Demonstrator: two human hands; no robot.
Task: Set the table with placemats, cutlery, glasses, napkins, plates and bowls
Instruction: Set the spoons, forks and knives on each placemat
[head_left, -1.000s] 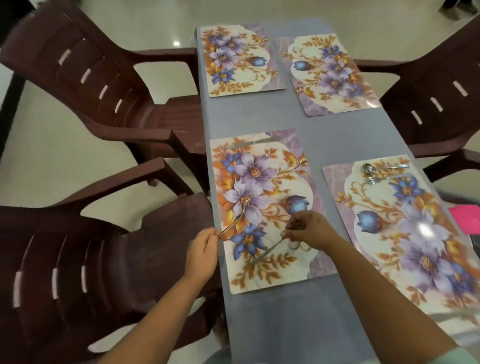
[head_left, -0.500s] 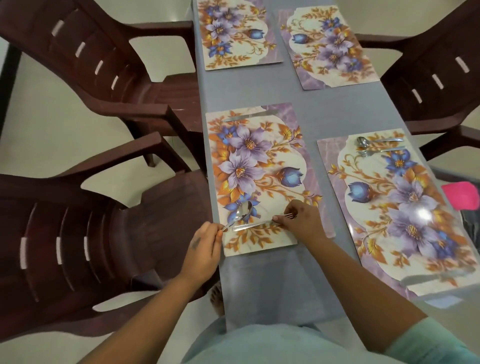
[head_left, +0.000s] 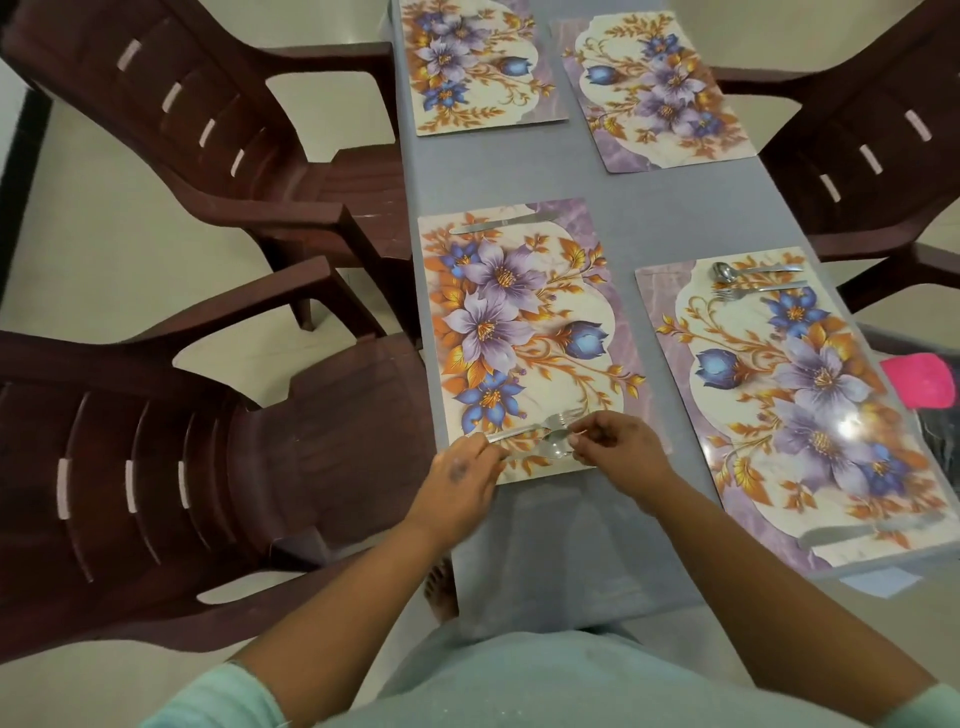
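Four floral placemats lie on the grey table (head_left: 613, 208). On the near-left placemat (head_left: 519, 332) a fork (head_left: 535, 428) and a spoon (head_left: 555, 450) lie side by side across its near end, and a knife (head_left: 488, 226) lies across its far end. My left hand (head_left: 460, 475) pinches the spoon's handle end at the mat's left edge. My right hand (head_left: 621, 449) pinches the fork near its tines, fingers curled. The near-right placemat (head_left: 789, 395) carries a spoon (head_left: 727, 271) and fork (head_left: 748, 291) at its far end and a knife (head_left: 857, 531) at its near end.
Two more placemats (head_left: 478, 67) (head_left: 660, 93) lie bare at the far end. Dark brown plastic chairs (head_left: 171, 467) stand on both sides of the table. A pink object (head_left: 922, 382) sits by the right table edge. My feet show below the near edge.
Both hands brought the spoon and fork down from the mat's middle to its near end and turned them crosswise; the spoon now lies nearer me than the fork. My view tilted down.
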